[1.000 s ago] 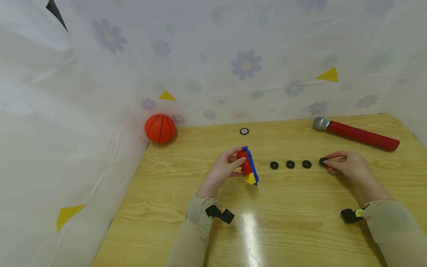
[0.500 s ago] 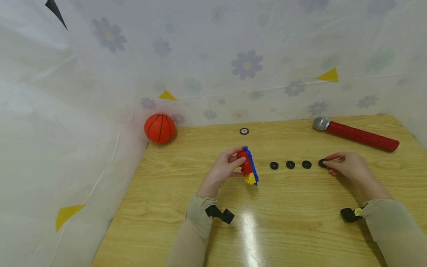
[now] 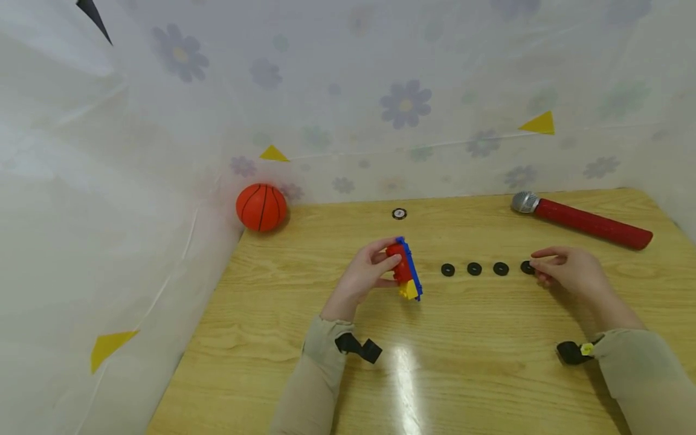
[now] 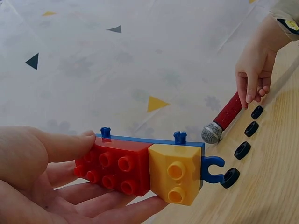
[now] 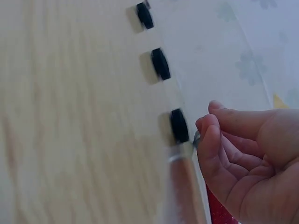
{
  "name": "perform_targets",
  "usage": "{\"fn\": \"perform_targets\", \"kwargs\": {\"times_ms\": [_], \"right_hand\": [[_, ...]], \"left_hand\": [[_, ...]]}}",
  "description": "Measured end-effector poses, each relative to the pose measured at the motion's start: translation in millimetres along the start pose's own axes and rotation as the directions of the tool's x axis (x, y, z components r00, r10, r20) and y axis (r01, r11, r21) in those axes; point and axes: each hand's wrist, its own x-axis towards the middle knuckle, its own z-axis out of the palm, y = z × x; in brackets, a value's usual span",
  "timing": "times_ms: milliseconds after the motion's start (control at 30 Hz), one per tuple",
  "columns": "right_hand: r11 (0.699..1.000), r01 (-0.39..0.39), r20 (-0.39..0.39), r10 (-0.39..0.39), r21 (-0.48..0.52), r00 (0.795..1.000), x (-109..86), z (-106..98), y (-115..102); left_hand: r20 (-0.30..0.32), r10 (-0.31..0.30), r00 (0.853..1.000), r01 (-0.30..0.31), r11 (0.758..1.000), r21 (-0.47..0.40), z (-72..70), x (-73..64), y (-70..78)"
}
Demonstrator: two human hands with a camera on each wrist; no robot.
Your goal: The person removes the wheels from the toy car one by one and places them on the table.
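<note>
My left hand [image 3: 365,275] holds a building-block toy vehicle body [image 4: 135,165] tilted above the table, thumb on one side and fingers beneath. Its blue base carries a red block [image 4: 114,168] and a yellow block [image 4: 173,172], both studded, plus small blue clips and an open blue hook [image 4: 215,169] at one end. To its right, several black toy wheels [image 3: 474,269] form a row on the table. At the right end lies the last wheel [image 3: 527,267]; just beside it is my right hand [image 3: 573,272], its fingers loosely bent and apart from the wheel in the left wrist view.
An orange toy basketball [image 3: 261,208] sits at the table's back left corner. A round black-and-white disc [image 3: 399,214] lies at the back middle. The red-handled microphone [image 3: 587,222] lies at the back right. A floral curtain [image 3: 348,109] hangs behind the wooden table [image 3: 272,362].
My right fingers have let go of the last wheel, which now lies on the table in line with the others. The left hand and the toy vehicle body have stayed in place.
</note>
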Motion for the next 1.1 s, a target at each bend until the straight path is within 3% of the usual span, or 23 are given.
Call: {"fn": "perform_targets", "kwargs": {"times_ms": [100,367,633,1100], "right_hand": [[0.999,0.039,-0.041,-0.039,-0.02,0.998,-3.4,0.1,-8.0],[0.988,0.121,-0.049,-0.117,0.094,0.992,-15.3,3.6,-46.4],[0.972,0.202,-0.076,-0.194,0.118,0.978,-29.1,8.0,-77.9],[0.948,0.295,-0.035,-0.293,0.122,0.956,-47.0,30.8,-112.4]], "left_hand": [[-0.002,-0.001,1.0,0.001,1.0,-0.015,0.3,-0.3,0.2],[0.007,0.01,1.0,-0.01,1.0,-0.023,-0.5,-0.2,0.2],[0.011,0.008,1.0,-0.008,1.0,-0.03,-2.2,0.2,1.3],[0.013,0.035,0.999,-0.035,0.999,-0.02,-0.9,-0.6,5.7]]}}
